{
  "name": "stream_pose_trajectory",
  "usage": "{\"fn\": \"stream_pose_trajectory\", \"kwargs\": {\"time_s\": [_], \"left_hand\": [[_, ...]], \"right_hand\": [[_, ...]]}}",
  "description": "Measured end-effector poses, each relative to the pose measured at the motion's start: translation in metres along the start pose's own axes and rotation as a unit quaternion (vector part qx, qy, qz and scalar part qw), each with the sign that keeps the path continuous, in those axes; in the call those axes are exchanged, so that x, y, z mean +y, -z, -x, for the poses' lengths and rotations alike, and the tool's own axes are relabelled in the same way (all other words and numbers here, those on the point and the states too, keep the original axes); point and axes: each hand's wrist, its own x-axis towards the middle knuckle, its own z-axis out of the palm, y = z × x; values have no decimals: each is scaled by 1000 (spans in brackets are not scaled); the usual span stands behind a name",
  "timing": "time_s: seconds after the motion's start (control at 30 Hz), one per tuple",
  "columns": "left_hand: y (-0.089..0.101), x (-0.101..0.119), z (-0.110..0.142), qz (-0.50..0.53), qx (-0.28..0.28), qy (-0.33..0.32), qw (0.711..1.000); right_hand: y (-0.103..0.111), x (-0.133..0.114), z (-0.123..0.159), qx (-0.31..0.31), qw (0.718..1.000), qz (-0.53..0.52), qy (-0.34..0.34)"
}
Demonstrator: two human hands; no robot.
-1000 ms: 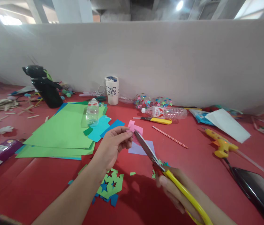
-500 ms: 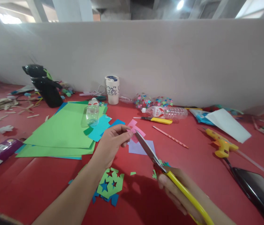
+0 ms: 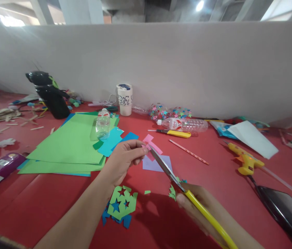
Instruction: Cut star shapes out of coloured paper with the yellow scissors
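Observation:
My left hand (image 3: 123, 157) pinches a small pink paper piece (image 3: 154, 146) between thumb and fingers. Wrapped round the yellow handles of a pair of scissors (image 3: 165, 166) is my right hand (image 3: 197, 204). The blades look nearly closed, their tips at the pink paper beside my left fingertips. A lilac paper square (image 3: 156, 164) lies on the table just beyond the blades. Below my left hand is a green paper scrap (image 3: 130, 211) with star-shaped holes, over blue scraps (image 3: 126, 221). Small green cut pieces (image 3: 172, 192) lie by my right hand.
Green sheets (image 3: 68, 141) lie at left with a clear bottle (image 3: 102, 123) on them. A yellow cutter (image 3: 178, 133), a striped pencil (image 3: 188, 151) and another bottle (image 3: 184, 123) lie beyond my hands. A glue gun (image 3: 246, 159) is at right, a black flask (image 3: 51, 97) at back left.
The scissor blades have come closer together at the pink paper, and the paper has turned slightly. My left hand keeps its pinch in nearly the same place.

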Motion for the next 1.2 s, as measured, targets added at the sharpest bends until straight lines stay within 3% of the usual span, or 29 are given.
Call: {"fn": "stream_pose_trajectory", "kwargs": {"time_s": [0.13,0.3,0.43,0.77,1.0,1.2], "left_hand": [[1,1,0,12,-13,8,1000],[2,1,-1,23,-24,13,999],[3,-1,-1,23,-28,14,999],[5,-1,-3,-17,-19,5,1000],[6,-1,-2,-6,-34,4,999],[-1,-9,-2,48,-39,4,998]], "right_hand": [[-1,-1,4,-15,999,-18,-36],[2,3,2,-53,998,-10,-15],[2,3,4,-36,999,3,7],[3,-10,4,31,999,8,-29],[3,-21,5,23,999,28,-33],[-5,-9,6,17,998,-35,-54]]}}
